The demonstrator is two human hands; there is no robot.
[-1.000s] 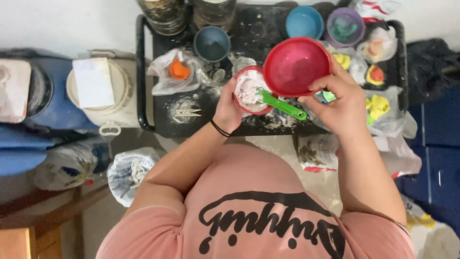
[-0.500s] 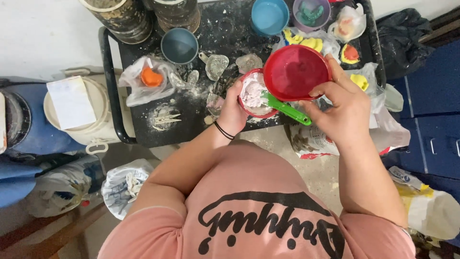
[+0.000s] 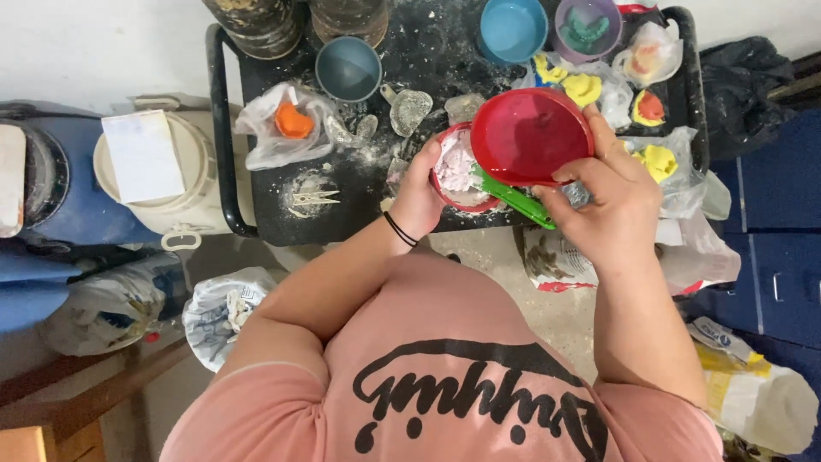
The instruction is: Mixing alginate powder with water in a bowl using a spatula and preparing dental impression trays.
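My left hand (image 3: 417,198) cups a small red bowl (image 3: 447,181) that holds pale pinkish-white paste. A green spatula (image 3: 513,198) lies across this bowl, its blade in the paste and its handle pointing right. My right hand (image 3: 605,204) holds a larger red bowl (image 3: 530,135) tilted over the small one, thumb on its rim. Both bowls are above the black tray table (image 3: 359,214), which is dusted with white powder.
On the tray stand a grey-blue cup (image 3: 348,68), a blue bowl (image 3: 511,29), a purple bowl (image 3: 587,29), bags with orange (image 3: 293,122) and yellow casts (image 3: 655,161), clear impression trays (image 3: 410,109). A white lidded bucket (image 3: 158,175) stands left, bags lie on the floor.
The view has shifted a little, so the tray sits further right in the frame. Both hands keep hold of their bowls, and the large red bowl stays tilted over the small one.
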